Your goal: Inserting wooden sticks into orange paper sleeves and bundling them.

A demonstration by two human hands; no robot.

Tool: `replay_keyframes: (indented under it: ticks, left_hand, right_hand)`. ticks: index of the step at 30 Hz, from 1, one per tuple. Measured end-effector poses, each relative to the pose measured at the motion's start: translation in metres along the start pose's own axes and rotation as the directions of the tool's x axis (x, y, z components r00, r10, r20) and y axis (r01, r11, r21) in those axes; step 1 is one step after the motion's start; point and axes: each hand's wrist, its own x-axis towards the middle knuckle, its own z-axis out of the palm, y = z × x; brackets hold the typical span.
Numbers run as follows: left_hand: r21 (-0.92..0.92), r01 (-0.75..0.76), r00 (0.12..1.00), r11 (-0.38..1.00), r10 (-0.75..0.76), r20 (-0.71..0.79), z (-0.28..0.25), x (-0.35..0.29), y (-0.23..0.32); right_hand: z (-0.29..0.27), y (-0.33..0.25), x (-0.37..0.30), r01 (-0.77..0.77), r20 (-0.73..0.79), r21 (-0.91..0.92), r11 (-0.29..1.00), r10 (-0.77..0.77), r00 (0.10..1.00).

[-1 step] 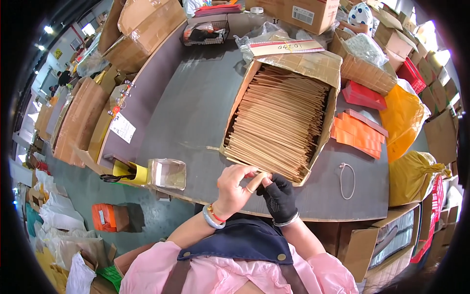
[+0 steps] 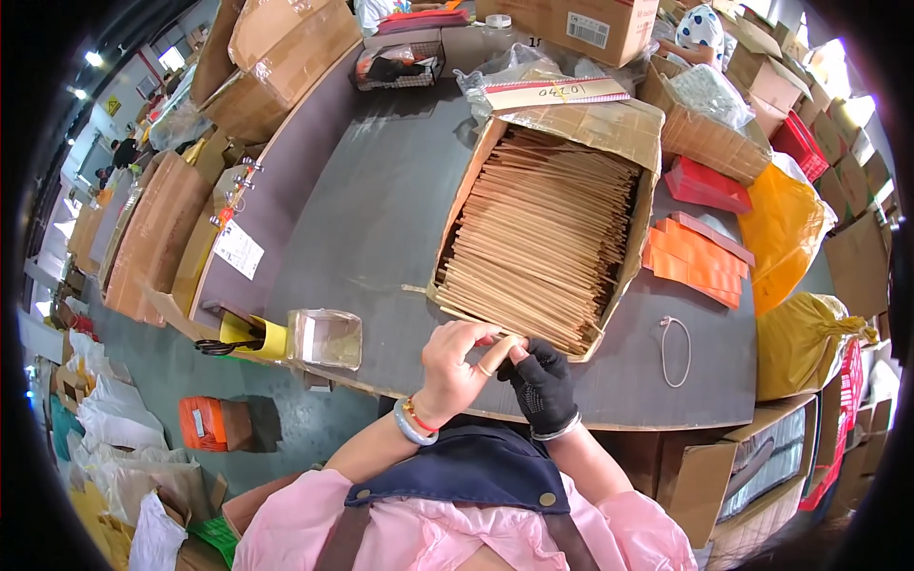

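My left hand [image 2: 455, 371], bare with a bracelet and a bangle at the wrist, meets my right hand [image 2: 545, 388] just in front of the box's near edge. My right hand wears a black glove that leaves the thumb tip bare. Both hands are closed, fingertips pinched together; whatever lies between them is too small to make out. Right beyond my fingers stands an open cardboard box [image 2: 640, 271], packed with long thin tan sticks [image 2: 543, 238] lying crosswise in layers.
Right of the box lie a loop of pale cord [image 2: 676, 352], orange strips [image 2: 700, 262] and a red packet [image 2: 709, 185]. A clear plastic tub [image 2: 328, 339] and a yellow holder [image 2: 255, 335] sit at the table's left front. Behind are a wire basket [image 2: 400, 65] and cartons [image 2: 609, 29].
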Motion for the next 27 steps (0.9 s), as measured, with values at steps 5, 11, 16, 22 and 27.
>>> replay_keyframes:
  ticks: [5,11,16,22,27]
  left_hand:
    - [0.022,-0.002,1.0,1.0,0.002,0.006,0.0,0.0,0.003]
    - [0.104,-0.013,1.0,0.995,0.014,-0.003,0.002,-0.001,-0.001]
    - [0.176,-0.106,0.99,0.979,0.089,0.105,-0.002,0.001,0.003]
    - [-0.397,0.668,0.744,0.63,-0.562,0.36,-0.005,-0.007,-0.001]
    - [-0.588,0.756,0.622,0.286,-0.594,0.511,-0.006,-0.012,-0.005]
  right_hand:
    - [0.002,0.003,-0.002,-0.018,-0.028,0.161,0.987,0.023,0.999]
    - [0.004,0.002,-0.002,0.268,-0.117,-0.589,0.763,-0.408,0.906]
    - [0.007,-0.002,-0.012,0.505,0.254,-0.814,0.287,-0.605,0.755]
    - [-0.006,-0.003,-0.01,0.261,-0.113,-0.685,0.68,-0.452,0.885]
    - [0.007,-0.009,-0.012,0.119,-0.092,-0.349,0.93,-0.16,0.983]
